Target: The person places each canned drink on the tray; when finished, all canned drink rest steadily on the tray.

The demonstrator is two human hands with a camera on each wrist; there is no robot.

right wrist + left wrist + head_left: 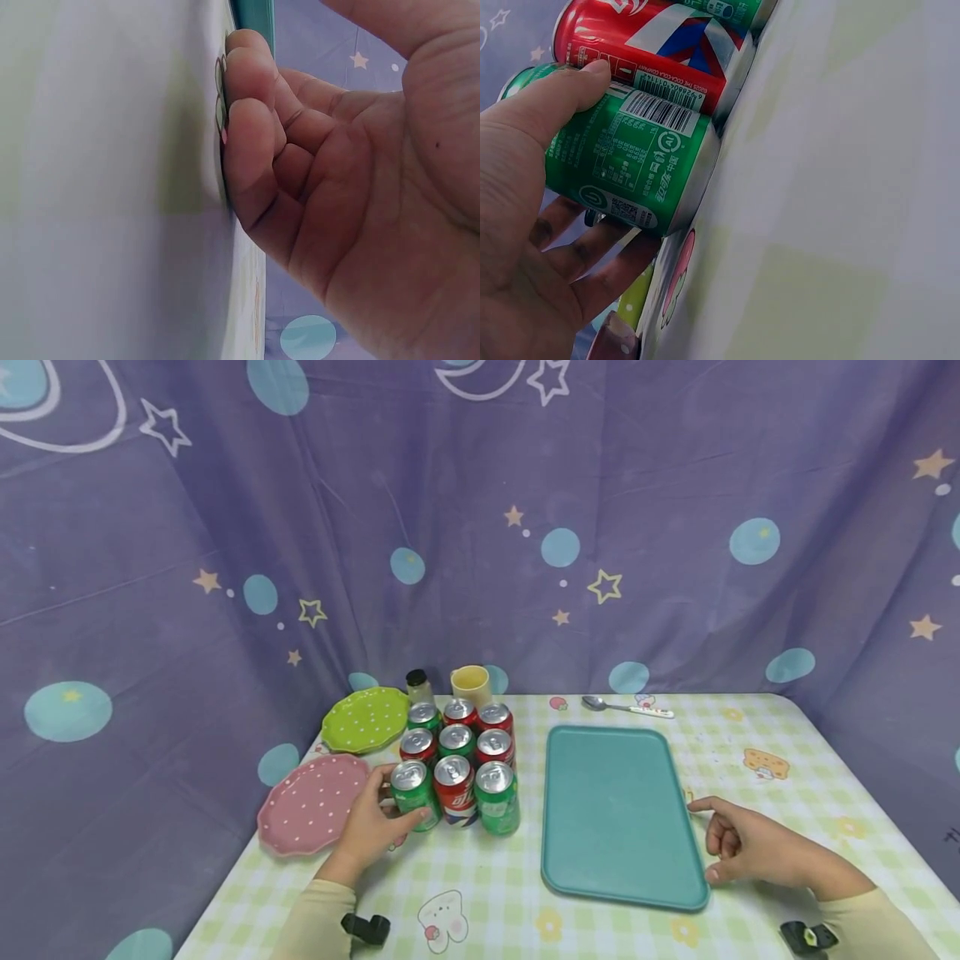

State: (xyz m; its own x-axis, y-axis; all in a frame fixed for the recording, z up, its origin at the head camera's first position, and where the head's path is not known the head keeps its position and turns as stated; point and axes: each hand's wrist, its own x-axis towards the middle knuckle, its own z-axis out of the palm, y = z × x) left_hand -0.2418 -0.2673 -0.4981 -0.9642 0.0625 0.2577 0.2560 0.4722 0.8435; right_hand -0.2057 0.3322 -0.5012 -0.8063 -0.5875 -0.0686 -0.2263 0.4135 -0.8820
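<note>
In the head view my left hand holds the front-left green soda can of a block of red and green cans. Seen from the left wrist, the thumb lies on the side of the can and the other fingers reach around its far side. A red soda can stands right beside it, with another green can to its right. My right hand rests at the right edge of a teal tray, index finger and thumb near the rim, other fingers loosely curled. It holds nothing.
Left of the cans lie a pink dotted plate and a green dotted plate. Behind the cans stand a yellow cup and a black-capped jar. A spoon lies beyond the tray.
</note>
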